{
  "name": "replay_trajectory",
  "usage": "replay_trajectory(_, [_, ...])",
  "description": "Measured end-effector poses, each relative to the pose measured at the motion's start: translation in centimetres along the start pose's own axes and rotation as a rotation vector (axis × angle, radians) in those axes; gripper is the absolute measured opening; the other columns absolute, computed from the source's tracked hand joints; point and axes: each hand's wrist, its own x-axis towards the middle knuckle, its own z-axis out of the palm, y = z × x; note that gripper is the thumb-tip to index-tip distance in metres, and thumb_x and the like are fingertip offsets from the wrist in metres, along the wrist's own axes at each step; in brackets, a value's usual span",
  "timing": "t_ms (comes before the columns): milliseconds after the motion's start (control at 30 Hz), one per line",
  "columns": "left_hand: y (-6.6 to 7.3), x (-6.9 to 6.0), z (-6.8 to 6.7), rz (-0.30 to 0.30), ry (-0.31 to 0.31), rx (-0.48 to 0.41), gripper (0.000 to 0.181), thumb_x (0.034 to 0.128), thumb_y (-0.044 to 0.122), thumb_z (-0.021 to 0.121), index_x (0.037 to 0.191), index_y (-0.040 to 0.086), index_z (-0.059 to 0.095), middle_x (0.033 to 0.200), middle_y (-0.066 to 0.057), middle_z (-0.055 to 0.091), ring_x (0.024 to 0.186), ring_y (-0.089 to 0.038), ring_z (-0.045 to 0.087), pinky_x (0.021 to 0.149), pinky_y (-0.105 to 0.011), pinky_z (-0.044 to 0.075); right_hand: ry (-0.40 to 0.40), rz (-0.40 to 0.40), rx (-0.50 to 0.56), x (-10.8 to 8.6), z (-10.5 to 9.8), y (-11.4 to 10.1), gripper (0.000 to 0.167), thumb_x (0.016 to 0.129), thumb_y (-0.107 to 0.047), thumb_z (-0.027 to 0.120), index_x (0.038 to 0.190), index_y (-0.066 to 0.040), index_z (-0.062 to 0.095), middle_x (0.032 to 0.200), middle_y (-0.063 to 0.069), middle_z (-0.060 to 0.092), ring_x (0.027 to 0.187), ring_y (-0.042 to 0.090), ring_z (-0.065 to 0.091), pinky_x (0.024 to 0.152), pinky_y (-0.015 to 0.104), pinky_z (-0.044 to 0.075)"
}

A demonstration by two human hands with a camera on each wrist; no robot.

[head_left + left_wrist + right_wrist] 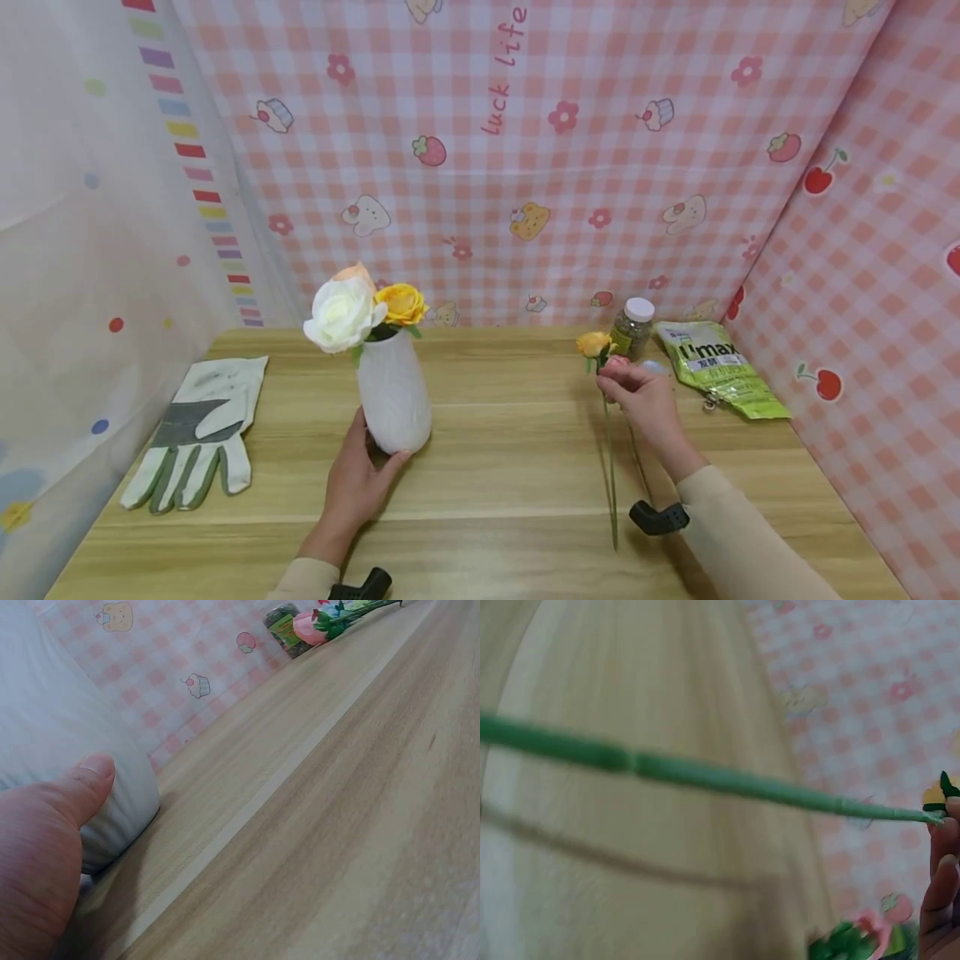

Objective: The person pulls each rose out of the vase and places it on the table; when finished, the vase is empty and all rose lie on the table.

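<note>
My left hand (pixel 358 479) grips the lower part of a white vase (pixel 395 396), thumb along its right side. The vase leans slightly left and holds a white flower (pixel 341 315), a yellow rose (pixel 402 303) and a peach flower (pixel 354 275). On the right, my right hand (pixel 651 408) pinches an orange-yellow rose (pixel 594 343) by its stem, just under the bloom. Its long green stem (pixel 705 776) crosses the right wrist view, apart from its shadow. A pink rose (pixel 311 628) lies on the table near that hand, partly hidden behind the fingers in the head view.
A lidded jar (pixel 634 327) stands at the back right, beside a green packet (pixel 720 367). Close to them is a pale blue bloom (pixel 655 367). A white and grey work glove (pixel 202 429) lies at the left of the wooden table (pixel 510 467). Patterned cloth walls surround it.
</note>
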Motion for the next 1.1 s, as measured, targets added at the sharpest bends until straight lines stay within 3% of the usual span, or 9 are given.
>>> replay_trajectory(133, [0.1,0.0,-0.1,-0.006,0.001,0.000,0.092,0.0802,0.030,0.079,0.150,0.004,0.025,0.134,-0.021,0.051,0.117,-0.032,0.055,0.094,-0.049,0.044,-0.072,0.023,-0.171,0.2,-0.1,1.4,0.022,0.089,-0.011,0.069,0.105,0.004,0.072,0.096,0.016,0.071,0.071,0.005,0.062,0.061,0.023,0.052])
replay_trajectory(267, [0.2,0.0,-0.1,-0.014,-0.005,0.008,0.091,0.0812,0.031,0.078,0.149,0.003,0.025,0.134,-0.021,0.050,0.117,-0.032,0.055,0.094,-0.050,0.044,-0.110,0.028,-0.274,0.2,-0.1,2.1,0.021,0.090,-0.013,0.069,0.105,0.001,0.073,0.098,0.014,0.072,0.077,0.008,0.064,0.062,0.021,0.052])
replay_trajectory(600, [0.3,0.0,-0.2,-0.044,-0.008,0.004,0.093,0.0802,0.031,0.079,0.150,0.003,0.024,0.130,-0.022,0.054,0.115,-0.033,0.056,0.094,-0.050,0.043,-0.149,0.048,-0.339,0.4,0.1,3.1,0.018,0.089,-0.011,0.069,0.104,-0.001,0.074,0.101,0.013,0.071,0.082,0.013,0.064,0.061,0.022,0.051])
replay_trajectory(900, [0.2,0.0,-0.1,-0.029,-0.004,0.006,0.093,0.0801,0.030,0.080,0.150,0.003,0.024,0.130,-0.021,0.054,0.115,-0.032,0.056,0.094,-0.049,0.043,-0.192,0.035,-0.467,0.7,0.2,3.8,0.016,0.088,-0.015,0.072,0.099,-0.006,0.077,0.084,0.005,0.071,0.069,0.013,0.058,0.054,0.025,0.046])
replay_trajectory(1100, [0.2,0.2,-0.1,-0.022,-0.004,-0.001,0.093,0.0796,0.029,0.080,0.150,0.003,0.025,0.131,-0.022,0.053,0.116,-0.033,0.055,0.095,-0.050,0.043,-0.188,0.008,-0.535,0.8,0.3,3.9,0.013,0.085,-0.018,0.074,0.095,-0.010,0.078,0.083,0.002,0.072,0.071,0.012,0.059,0.059,0.028,0.046])
